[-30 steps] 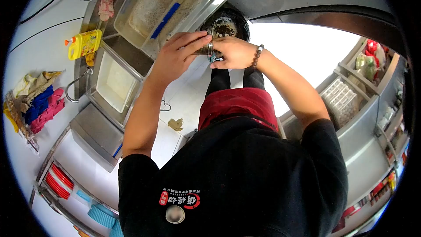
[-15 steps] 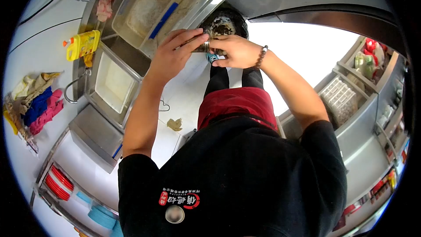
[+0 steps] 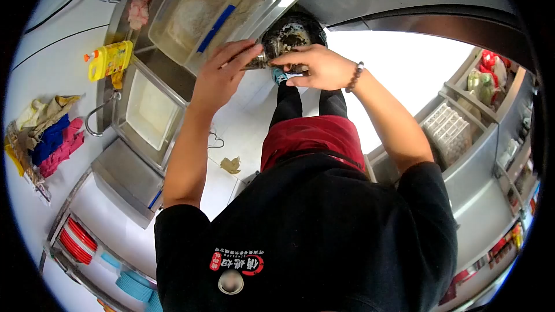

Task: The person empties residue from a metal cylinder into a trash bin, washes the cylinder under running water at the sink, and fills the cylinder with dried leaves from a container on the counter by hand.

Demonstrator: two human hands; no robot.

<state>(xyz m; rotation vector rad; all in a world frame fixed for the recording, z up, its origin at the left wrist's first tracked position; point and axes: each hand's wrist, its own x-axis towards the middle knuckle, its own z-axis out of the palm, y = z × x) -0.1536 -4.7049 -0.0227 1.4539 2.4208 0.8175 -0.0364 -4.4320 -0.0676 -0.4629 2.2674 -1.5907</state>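
Note:
My left hand (image 3: 222,72) is wrapped round a small clear container (image 3: 256,60) that looks like a glass or jar, mostly hidden by the fingers. My right hand (image 3: 321,66), with a dark bead bracelet at its wrist, holds nothing I can see. Its index finger is stretched toward the near end of the clear container, and the thumb stands apart. I cannot tell whether the fingertip touches it. Just beyond both hands is a black-lined waste bin (image 3: 315,30) with dark and pale scraps inside.
To the left, a steel sink holds a cloudy tub with a blue strip (image 3: 216,28) and a white basin (image 3: 151,107). A yellow detergent bottle (image 3: 110,59) and cloths (image 3: 52,138) lie further left. Steel shelving with an egg tray (image 3: 448,130) stands right.
The left hand and clear container have shifted slightly left and down. My right hand has drawn apart from the container, its fingers more spread, and more of the bin shows.

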